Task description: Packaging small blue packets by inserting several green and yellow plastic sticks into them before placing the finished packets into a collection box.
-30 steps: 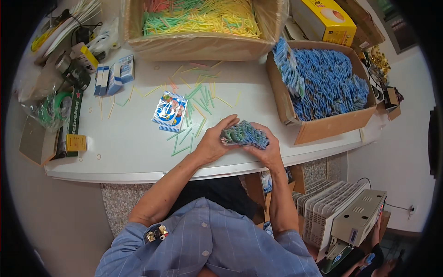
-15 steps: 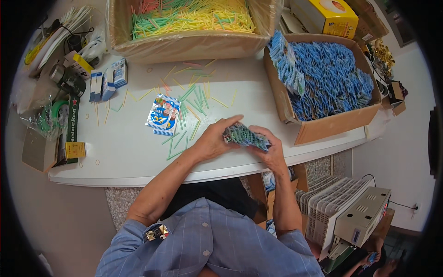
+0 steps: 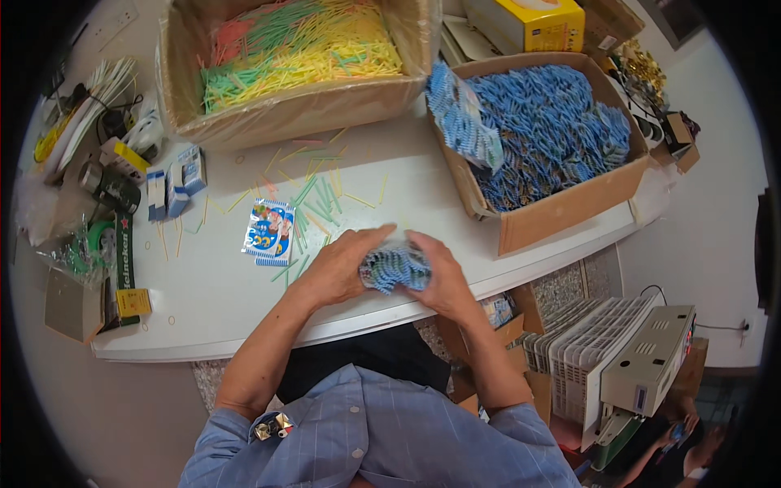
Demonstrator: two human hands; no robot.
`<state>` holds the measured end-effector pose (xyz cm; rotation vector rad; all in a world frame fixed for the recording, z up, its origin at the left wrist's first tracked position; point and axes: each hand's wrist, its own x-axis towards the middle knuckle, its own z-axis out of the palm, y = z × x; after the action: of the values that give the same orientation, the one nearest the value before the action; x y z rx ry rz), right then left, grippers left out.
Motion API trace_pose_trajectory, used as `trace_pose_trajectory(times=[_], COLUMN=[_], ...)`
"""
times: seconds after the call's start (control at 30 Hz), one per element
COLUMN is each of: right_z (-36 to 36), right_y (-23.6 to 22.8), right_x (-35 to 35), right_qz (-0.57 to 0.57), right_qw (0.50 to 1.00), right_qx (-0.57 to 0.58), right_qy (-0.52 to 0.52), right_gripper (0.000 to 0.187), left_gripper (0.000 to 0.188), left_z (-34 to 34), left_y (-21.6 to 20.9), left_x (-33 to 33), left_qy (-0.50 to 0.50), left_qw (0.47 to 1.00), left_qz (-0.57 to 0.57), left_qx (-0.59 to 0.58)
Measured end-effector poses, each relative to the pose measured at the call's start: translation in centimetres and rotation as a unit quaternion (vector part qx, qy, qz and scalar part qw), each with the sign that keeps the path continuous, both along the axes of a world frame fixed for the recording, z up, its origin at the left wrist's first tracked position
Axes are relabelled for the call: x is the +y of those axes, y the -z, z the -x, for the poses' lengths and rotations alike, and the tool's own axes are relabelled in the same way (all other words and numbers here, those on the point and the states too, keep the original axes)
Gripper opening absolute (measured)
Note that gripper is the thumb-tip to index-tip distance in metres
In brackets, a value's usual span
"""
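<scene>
The left hand (image 3: 338,272) and right hand (image 3: 439,272) have closed tighter around the blue packet bundle (image 3: 393,268).

Both hands' grip hides most of the blue packet stack (image 3: 394,268).

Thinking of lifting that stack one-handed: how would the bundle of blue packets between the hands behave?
Probably floppy: the bundle of blue packets bulges unevenly between the left hand and right hand. Likely light, being thin packets. Loose, it may fan apart or slip, hence both hands.
</scene>
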<state>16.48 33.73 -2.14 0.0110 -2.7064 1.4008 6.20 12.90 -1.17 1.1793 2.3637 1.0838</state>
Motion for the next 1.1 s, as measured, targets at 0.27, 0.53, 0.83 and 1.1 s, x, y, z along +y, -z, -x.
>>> trace_pose_trajectory(times=[0.27, 0.53, 0.83, 1.1], right_z=[-0.3, 4.2, 5.0, 3.7], right_y=[-6.2, -9.9, -6.1, -7.5], right_x=[2.0, 12.9, 10.4, 9.6], right_qz=[-0.1, -0.141, -0.279, -0.382], right_qw=[0.978, 0.903, 0.869, 0.886], right_qx=[0.179, 0.348, 0.278, 0.186], right_qy=[0.025, 0.208, 0.298, 0.187], right_gripper=[0.066, 0.048, 0.051, 0.073], left_gripper=[0.038, 0.038, 0.054, 0.084], left_z=[1.2, 9.4, 12.4, 13.0], left_y=[-6.6, -13.6, -9.1, -9.3], left_x=[4.0, 19.3, 21.3, 20.8], left_qy=[0.029, 0.16, 0.228, 0.273], left_qw=[0.99, 0.949, 0.948, 0.851], left_qz=[-0.138, -0.197, -0.079, 0.114], left_qx=[0.005, 0.186, 0.209, 0.435])
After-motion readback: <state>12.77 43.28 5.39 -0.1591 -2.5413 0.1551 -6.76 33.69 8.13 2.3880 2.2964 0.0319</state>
